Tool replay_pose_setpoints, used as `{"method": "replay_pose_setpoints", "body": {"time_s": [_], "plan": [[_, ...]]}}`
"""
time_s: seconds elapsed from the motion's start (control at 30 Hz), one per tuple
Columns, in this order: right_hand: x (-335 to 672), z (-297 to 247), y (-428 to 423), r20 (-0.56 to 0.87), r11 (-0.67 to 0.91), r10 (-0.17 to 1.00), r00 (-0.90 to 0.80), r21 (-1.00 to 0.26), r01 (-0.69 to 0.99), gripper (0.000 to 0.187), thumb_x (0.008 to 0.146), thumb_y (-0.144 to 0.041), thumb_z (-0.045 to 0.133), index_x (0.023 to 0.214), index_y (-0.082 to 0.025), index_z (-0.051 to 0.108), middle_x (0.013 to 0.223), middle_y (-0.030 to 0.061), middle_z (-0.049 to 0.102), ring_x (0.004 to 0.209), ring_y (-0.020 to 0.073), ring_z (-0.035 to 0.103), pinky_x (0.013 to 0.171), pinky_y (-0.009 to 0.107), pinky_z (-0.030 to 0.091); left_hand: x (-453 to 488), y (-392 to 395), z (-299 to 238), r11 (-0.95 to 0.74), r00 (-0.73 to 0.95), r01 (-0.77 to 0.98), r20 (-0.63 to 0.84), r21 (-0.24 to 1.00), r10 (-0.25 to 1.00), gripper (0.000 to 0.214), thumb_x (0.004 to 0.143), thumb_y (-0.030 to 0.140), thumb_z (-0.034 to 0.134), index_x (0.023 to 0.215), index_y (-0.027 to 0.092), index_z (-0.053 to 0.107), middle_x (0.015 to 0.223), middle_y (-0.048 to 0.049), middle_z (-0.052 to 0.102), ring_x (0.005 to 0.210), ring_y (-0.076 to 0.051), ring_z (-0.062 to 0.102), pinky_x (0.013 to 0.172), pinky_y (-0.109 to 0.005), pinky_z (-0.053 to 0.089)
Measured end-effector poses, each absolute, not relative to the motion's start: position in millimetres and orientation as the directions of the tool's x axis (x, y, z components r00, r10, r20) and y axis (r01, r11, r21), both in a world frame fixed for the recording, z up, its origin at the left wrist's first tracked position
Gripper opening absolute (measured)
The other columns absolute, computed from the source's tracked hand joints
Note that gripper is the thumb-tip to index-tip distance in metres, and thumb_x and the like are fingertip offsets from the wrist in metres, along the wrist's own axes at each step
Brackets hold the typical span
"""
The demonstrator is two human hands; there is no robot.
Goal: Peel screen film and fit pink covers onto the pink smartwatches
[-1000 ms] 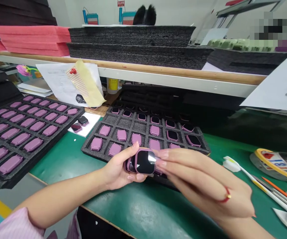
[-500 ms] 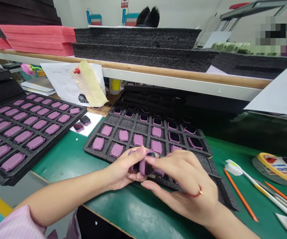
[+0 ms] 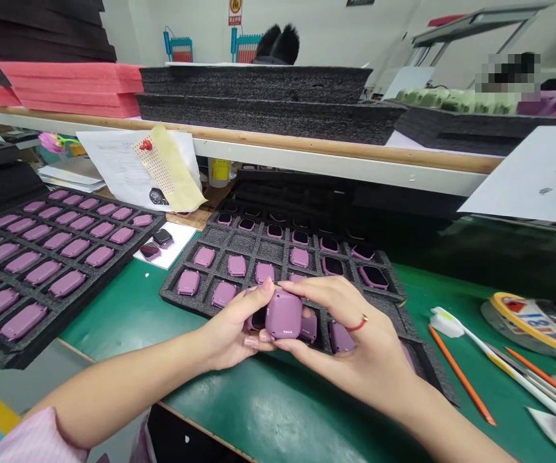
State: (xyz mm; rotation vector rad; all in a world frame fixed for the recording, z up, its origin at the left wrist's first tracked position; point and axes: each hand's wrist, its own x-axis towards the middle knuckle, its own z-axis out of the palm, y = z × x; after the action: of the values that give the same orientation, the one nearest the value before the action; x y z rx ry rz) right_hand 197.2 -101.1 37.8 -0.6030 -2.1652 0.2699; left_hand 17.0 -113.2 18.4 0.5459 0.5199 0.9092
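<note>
The left hand (image 3: 224,331) clasps a purple watch (image 3: 284,315) and a dark-faced watch (image 3: 258,319) beside it, while the right hand (image 3: 362,344) pinches the purple one's top and bottom, over the near edge of the tray (image 3: 239,243) on the desk (image 3: 244,399).

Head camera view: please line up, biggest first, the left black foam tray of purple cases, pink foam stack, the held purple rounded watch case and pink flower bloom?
1. Left black foam tray
2. Pink foam stack
3. Held purple watch case
4. Pink flower bloom
The case is nearer, so real sizes are unsure.
</note>
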Motion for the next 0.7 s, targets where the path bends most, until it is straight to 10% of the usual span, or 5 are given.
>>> {"method": "replay_pose_setpoints", "body": {"time_s": [0.27, 0.5, 0.7], "plan": [[197, 27, -19, 0.391, 0.489, 0.872, -0.293, -0.72, 0.493, 0.038, 0.082, -0.046, 0.072, 0.11, -0.02, 0.071, 0.105, 0.01, 0.075, 0.091, 0.0259, 0.072, 0.085, 0.043, 0.06, 18, -111, 20, 0.536, 0.446, -0.608, -0.306, 0.586, 0.841, 0.047, 0.064, 0.039, 0.093, 0.089, 0.013, 0.063, 0.086, -0.0102, 0.076, 0.049, -0.003, 0.051, 0.042, -0.012, 0.028], [171, -13, 37, 0.42, 0.498, 0.866, -0.27, -0.686, 0.53, 0.029, 0.072, -0.037, 0.082, 0.095, -0.02, 0.078, 0.111, 0.0133, 0.075, 0.11, 0.032, 0.068, 0.106, 0.057, 0.046, 15, -109, 11, 0.492, 0.483, -0.454, -0.258, 0.743, 0.837, 0.048, 0.079, 0.059, 0.073, 0.084, 0.012, 0.062, 0.074, -0.0094, 0.075, 0.035, -0.002, 0.035, 0.039, -0.019, 0.015], [183, 18, -1, 0.494, 0.523, 0.848, -0.189, -0.727, 0.445, 0.031, 0.095, -0.041, 0.059, 0.111, -0.018, 0.072, 0.119, 0.0143, 0.073, 0.114, 0.0278, 0.068, 0.105, 0.052, 0.049, 18, -110, 10, 0.496, 0.46, -0.524, -0.261, 0.692, 0.849, 0.048, 0.08, 0.055, 0.075, 0.095, 0.009, 0.07, 0.081, -0.0089, 0.071, 0.045, -0.004, 0.042, 0.042, -0.017, 0.019]]}}
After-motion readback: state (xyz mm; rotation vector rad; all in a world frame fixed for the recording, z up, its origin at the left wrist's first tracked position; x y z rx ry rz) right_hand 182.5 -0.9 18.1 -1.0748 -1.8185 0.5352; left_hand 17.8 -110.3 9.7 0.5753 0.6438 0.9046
